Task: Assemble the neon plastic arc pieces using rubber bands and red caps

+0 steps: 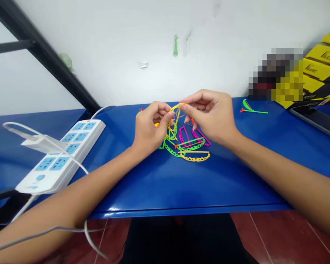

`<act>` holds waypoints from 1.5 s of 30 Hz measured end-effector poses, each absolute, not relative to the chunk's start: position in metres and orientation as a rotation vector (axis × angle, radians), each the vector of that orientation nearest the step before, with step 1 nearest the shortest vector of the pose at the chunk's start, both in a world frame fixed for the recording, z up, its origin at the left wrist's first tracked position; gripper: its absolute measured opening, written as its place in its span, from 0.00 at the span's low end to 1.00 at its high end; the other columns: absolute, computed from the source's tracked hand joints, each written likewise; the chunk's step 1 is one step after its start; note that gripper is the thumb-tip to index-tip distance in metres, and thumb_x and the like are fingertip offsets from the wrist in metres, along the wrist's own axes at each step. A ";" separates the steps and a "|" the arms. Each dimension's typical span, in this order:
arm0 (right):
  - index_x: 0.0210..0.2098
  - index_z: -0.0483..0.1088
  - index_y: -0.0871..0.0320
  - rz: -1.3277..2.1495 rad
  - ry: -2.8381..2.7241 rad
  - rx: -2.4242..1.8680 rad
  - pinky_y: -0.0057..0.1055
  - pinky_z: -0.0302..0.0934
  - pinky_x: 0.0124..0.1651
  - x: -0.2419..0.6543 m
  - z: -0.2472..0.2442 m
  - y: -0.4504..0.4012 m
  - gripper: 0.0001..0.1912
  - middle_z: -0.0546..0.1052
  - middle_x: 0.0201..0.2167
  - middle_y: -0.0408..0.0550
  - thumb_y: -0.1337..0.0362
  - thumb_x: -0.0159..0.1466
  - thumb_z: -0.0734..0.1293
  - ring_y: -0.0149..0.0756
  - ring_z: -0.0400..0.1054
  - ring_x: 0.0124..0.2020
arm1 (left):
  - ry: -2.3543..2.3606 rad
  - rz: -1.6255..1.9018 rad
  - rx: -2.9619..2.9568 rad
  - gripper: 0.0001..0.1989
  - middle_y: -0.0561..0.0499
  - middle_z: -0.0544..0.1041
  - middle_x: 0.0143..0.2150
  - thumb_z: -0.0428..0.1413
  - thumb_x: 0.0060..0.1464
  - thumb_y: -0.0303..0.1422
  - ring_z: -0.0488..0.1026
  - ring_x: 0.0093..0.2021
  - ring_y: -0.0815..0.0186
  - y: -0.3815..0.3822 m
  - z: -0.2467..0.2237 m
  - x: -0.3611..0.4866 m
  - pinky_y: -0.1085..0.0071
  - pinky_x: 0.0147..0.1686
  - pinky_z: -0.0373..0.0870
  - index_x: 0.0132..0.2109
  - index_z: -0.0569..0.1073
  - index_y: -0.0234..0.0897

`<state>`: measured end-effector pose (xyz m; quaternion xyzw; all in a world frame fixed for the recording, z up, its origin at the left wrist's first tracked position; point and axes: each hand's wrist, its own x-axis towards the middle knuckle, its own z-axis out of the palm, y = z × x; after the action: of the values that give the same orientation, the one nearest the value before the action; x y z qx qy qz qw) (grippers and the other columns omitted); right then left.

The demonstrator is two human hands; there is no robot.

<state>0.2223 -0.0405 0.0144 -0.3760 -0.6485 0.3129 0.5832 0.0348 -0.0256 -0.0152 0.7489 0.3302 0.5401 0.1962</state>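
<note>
Between finger and thumb, my left hand [154, 124] pinches a small yellow plastic toy bow [177, 119] above the table. My right hand [213, 112] is closed in a pinch at the bow's upper end, on a thin yellowish loop that looks like a rubber band [183, 114]. Under both hands lies a loose group of similar curved pieces: a green bow [194, 147], a yellow bow [195, 158] and magenta bows [183, 136]. An orange-tipped green stick [187, 143] rests across them. My fingers partly hide the pieces behind.
The blue table [187, 187] meets a white wall. A white power strip [63, 156] with a plugged-in charger and cables stands left. Back right are a green bow [246, 105], a red-tipped green stick [255, 111], a dark phone [317, 121] and stacked yellow-black boxes [323, 68].
</note>
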 end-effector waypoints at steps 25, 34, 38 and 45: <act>0.31 0.74 0.57 1.695 -1.094 -1.054 0.21 0.65 0.28 0.245 0.013 -0.019 0.14 0.71 0.25 0.38 0.74 0.53 0.81 0.25 0.65 0.26 | 1.079 1.459 1.944 0.06 0.50 0.82 0.35 0.63 0.65 0.34 0.83 0.32 0.64 -0.007 -0.015 0.027 0.70 0.29 0.79 0.42 0.74 0.38; 0.30 0.75 0.56 1.440 -1.115 -1.035 0.27 0.67 0.32 0.242 0.017 -0.020 0.10 0.76 0.29 0.45 0.59 0.64 0.76 0.30 0.69 0.29 | 1.080 1.462 1.940 0.05 0.49 0.82 0.36 0.63 0.65 0.34 0.83 0.33 0.64 -0.010 -0.015 0.029 0.70 0.31 0.80 0.42 0.75 0.38; 0.26 0.75 0.57 0.980 -1.357 -1.212 0.29 0.62 0.28 0.242 0.016 -0.021 0.18 0.72 0.21 0.43 0.51 0.65 0.76 0.31 0.65 0.23 | 1.087 1.449 1.930 0.06 0.49 0.83 0.36 0.63 0.64 0.35 0.83 0.34 0.64 -0.009 -0.015 0.029 0.71 0.32 0.79 0.42 0.76 0.38; 0.28 0.81 0.57 0.794 -1.422 -1.207 0.30 0.59 0.27 0.239 0.018 -0.023 0.05 0.79 0.27 0.45 0.65 0.61 0.75 0.29 0.64 0.23 | 1.087 1.422 1.961 0.07 0.50 0.82 0.35 0.64 0.64 0.36 0.82 0.34 0.64 -0.011 -0.014 0.029 0.70 0.33 0.80 0.41 0.76 0.38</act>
<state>0.2387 -0.0232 0.0177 -0.5052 -0.5955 0.3325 0.5287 0.0289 -0.0108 -0.0141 0.7169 0.3973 0.5198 0.2408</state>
